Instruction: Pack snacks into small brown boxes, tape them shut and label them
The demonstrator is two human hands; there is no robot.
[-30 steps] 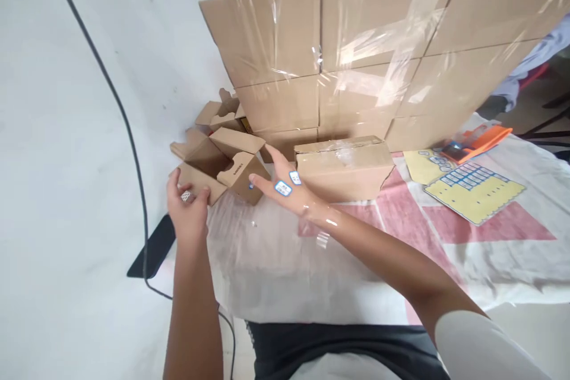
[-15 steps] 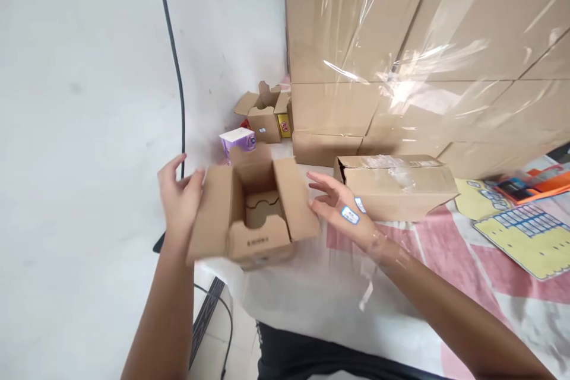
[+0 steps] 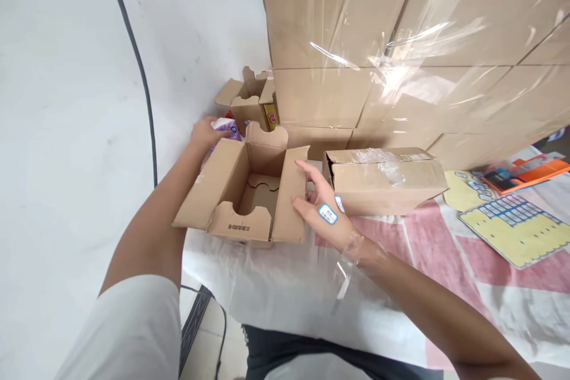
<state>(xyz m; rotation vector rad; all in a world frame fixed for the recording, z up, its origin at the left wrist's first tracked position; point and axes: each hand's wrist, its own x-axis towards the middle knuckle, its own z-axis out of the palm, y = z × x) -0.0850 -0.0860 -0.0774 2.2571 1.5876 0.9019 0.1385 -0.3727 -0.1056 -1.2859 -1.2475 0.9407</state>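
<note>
Right hand (image 3: 323,208), fingers (image 3: 307,171) spread flat against the right flap of an open box (image 3: 249,193) near the table (image 3: 285,285) edge; left hand (image 3: 205,132) closed on a purple packet (image 3: 226,126) behind it. Closed box (image 3: 383,181) just right; wall close left.

Open brown carton (image 3: 249,196), flaps spread, upright at table edge, purple packet (image 3: 225,126) behind

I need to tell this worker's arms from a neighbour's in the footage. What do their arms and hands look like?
Both hands are bare, with short white sleeves. The right hand has two small blue-edged white stickers on its back and clear tape around the wrist. The left hand is unmarked.
</note>
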